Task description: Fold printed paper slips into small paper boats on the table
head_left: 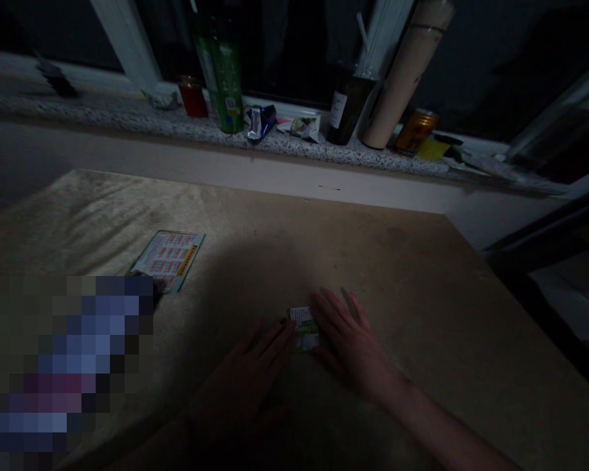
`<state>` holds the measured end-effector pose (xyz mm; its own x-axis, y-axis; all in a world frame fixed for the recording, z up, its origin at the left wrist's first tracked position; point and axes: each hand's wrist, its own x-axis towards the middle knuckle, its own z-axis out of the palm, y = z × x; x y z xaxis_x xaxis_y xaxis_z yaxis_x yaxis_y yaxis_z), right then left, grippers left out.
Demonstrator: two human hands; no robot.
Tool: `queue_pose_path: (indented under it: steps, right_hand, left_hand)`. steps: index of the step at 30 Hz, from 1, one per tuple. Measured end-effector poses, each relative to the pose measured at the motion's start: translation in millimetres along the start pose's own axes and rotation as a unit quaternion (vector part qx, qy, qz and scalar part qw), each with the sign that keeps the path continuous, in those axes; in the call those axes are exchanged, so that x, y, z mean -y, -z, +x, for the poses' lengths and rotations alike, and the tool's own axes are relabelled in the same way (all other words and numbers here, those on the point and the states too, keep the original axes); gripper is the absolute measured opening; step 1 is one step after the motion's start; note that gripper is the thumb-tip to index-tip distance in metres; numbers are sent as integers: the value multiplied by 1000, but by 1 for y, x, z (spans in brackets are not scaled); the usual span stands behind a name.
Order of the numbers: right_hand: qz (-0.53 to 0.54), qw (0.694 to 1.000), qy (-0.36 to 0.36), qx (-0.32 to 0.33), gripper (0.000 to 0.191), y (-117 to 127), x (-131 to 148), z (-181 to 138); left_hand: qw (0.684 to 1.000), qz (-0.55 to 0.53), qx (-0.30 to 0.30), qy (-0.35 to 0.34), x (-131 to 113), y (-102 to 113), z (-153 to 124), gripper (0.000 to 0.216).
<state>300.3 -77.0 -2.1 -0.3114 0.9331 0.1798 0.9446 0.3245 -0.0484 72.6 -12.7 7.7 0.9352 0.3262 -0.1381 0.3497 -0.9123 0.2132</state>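
Observation:
A small folded piece of printed paper (pixel 304 326), white with green, lies on the tan table (pixel 397 275) in dim light. My left hand (pixel 255 369) lies flat with its fingers stretched out, the fingertips touching the paper's left edge. My right hand (pixel 346 340) rests flat on the table with its fingers spread, pressing against the paper's right side. Neither hand grips anything.
A printed sheet with red squares (pixel 169 258) lies at the table's left. A blurred patch covers the lower left. On the stone sill (pixel 127 118) behind stand a green bottle (pixel 222 72), a dark bottle (pixel 346 108), a cardboard tube (pixel 405 72), cans (pixel 415 131) and wrappers.

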Motion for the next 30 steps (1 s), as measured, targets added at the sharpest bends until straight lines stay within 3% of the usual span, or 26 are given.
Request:
queue_pose_path:
  steps: [5,11,17,22,30]
  right_hand:
    - [-9,999,45,5,52,3,10,-10]
    - [46,998,31,33,55,7,13,-16]
    - [73,996,36,37,65,9,10,-21]
    - [69,996,54,33,59,17,10,-26]
    - [52,996,52,47,53,13,10,-32]
  left_hand:
    - [1000,-11,-10,-3,1,-1,0,72]
    - [999,-20,26,6,1,3,4,74]
    - [1000,-19,3,-2,0,4,2,72]
    - [1000,-18,-9,-5,0,3,1,70]
    - [999,-15,27,11,-2,6,3,73]
